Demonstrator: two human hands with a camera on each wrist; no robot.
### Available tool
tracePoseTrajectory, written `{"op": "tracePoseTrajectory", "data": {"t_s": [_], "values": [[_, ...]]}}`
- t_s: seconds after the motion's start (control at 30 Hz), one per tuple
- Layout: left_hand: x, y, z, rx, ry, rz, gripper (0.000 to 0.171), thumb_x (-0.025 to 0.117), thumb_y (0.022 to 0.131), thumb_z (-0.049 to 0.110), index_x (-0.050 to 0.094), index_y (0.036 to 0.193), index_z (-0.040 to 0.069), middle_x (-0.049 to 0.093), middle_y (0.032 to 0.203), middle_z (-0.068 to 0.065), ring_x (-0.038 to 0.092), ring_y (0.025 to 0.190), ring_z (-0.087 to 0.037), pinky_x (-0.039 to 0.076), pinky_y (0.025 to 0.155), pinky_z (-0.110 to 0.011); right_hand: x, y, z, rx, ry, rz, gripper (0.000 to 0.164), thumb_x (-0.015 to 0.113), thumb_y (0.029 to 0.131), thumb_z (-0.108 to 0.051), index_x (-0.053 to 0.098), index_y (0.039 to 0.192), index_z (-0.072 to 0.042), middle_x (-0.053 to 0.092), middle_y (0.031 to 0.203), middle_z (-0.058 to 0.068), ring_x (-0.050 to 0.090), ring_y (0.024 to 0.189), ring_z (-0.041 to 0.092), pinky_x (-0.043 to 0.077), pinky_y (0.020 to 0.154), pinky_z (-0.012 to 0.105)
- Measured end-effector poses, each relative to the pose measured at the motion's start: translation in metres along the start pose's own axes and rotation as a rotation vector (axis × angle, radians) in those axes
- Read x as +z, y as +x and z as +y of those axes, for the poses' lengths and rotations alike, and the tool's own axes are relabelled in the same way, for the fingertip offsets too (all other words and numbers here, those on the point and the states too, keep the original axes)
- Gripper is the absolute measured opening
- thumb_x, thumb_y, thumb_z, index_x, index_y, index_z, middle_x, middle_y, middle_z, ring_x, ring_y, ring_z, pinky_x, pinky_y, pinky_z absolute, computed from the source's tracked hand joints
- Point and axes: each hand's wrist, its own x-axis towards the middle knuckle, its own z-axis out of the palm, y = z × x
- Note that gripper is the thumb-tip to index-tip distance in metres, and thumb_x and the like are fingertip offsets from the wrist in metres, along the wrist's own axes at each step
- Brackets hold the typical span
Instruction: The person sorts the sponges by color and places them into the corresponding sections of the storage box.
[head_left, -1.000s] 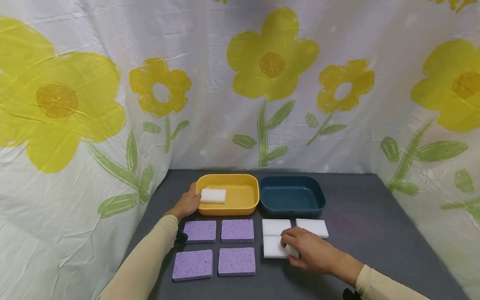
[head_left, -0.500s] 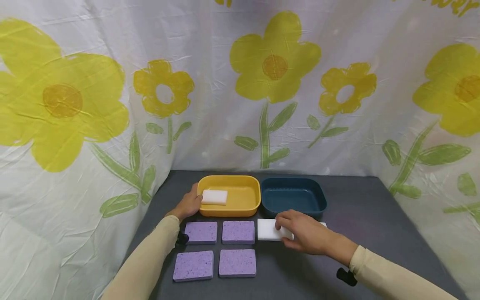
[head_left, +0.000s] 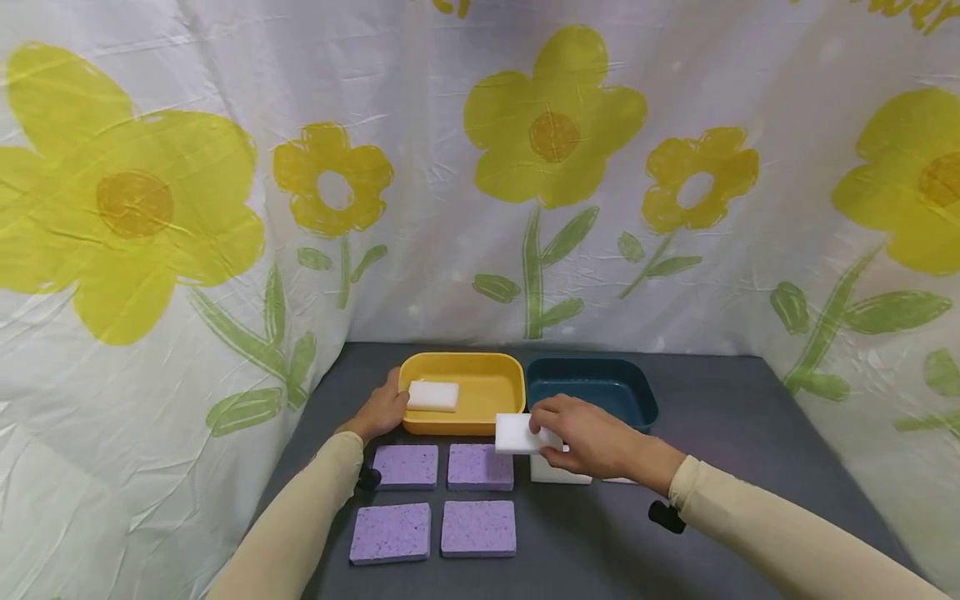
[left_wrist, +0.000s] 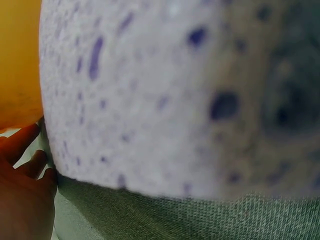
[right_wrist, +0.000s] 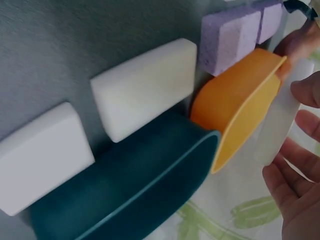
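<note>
Sponges [head_left: 478, 529] up front, speckled purple rectangles, four in two rows, toward the near edge of the bench [head_left: 735, 408], an edge cut off below. A black wrist device [head_left: 369, 477] masks part of the farther left one. Just right of them, two flat white foam blocks [right_wrist: 145, 90] lie on the bench, partly hidden from the head camera but plain at the right wrist. And look: the right hand [head_left: 588, 437] has a held white foam block [head_left: 513, 434] pinched by one end between thumb and fingers, clear of the bench, before the near right corner of the yellow rounded plastic tray [head_left: 442, 427]! Featherlight and squashy, I'd judge, hardly slippery; a gentle hold on the short end should do. Over left, the left hand [head_left: 381, 410] is at that tray's left wall; fingers hooked or merely pressing, I can't tell. Inside, another white block [head_left: 432, 397] lies at the left. Alongside, near the bench's far edge, a dark teal plastic tray [head_left: 585, 392], partly screened by the right hand.
</note>
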Motion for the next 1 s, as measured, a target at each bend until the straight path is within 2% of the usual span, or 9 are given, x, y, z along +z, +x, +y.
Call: {"op": "tracePoseTrajectory", "data": {"t_s": [0.3, 0.43, 0.53, 1.0], "values": [[0.000, -0.001, 0.002, -0.001, 0.008, -0.001, 0.067, 0.037, 0.115, 0.023, 0.009, 0.173, 0.009, 0.041, 0.169, -0.029, 0.050, 0.149, -0.043, 0.031, 0.128, -0.067, -0.001, 0.036, 0.000, -0.045, 0.015, 0.008, 0.026, 0.081, 0.099, -0.024, 0.070, 0.121, -0.016, 0.071, 0.128, 0.006, 0.064, 0.110, 0.021, 0.060, 0.100, 0.041], [0.001, -0.001, 0.002, -0.005, 0.002, 0.011, 0.066, 0.038, 0.114, 0.024, 0.010, 0.173, 0.009, 0.042, 0.169, -0.029, 0.051, 0.147, -0.043, 0.032, 0.128, -0.067, -0.001, 0.050, 0.001, -0.050, 0.024, 0.021, 0.025, 0.080, 0.099, -0.023, 0.070, 0.120, -0.015, 0.071, 0.122, 0.005, 0.063, 0.106, 0.021, 0.059, 0.097, 0.040], [0.001, -0.001, 0.002, -0.005, -0.003, 0.012, 0.066, 0.038, 0.114, 0.024, 0.010, 0.173, 0.010, 0.041, 0.169, -0.029, 0.050, 0.148, -0.043, 0.032, 0.128, -0.067, -0.001, 0.059, 0.001, -0.044, 0.032, 0.025, 0.024, 0.079, 0.100, -0.024, 0.069, 0.120, -0.015, 0.071, 0.119, 0.005, 0.063, 0.102, 0.020, 0.059, 0.093, 0.040], [0.000, -0.004, 0.004, 0.005, 0.000, 0.005, 0.066, 0.037, 0.114, 0.023, 0.009, 0.173, 0.009, 0.040, 0.171, -0.029, 0.047, 0.152, -0.043, 0.030, 0.129, -0.066, 0.010, 0.093, 0.003, -0.008, 0.042, 0.025, 0.025, 0.078, 0.101, -0.027, 0.070, 0.121, -0.015, 0.074, 0.119, 0.004, 0.064, 0.098, 0.019, 0.060, 0.093, 0.038]]}}
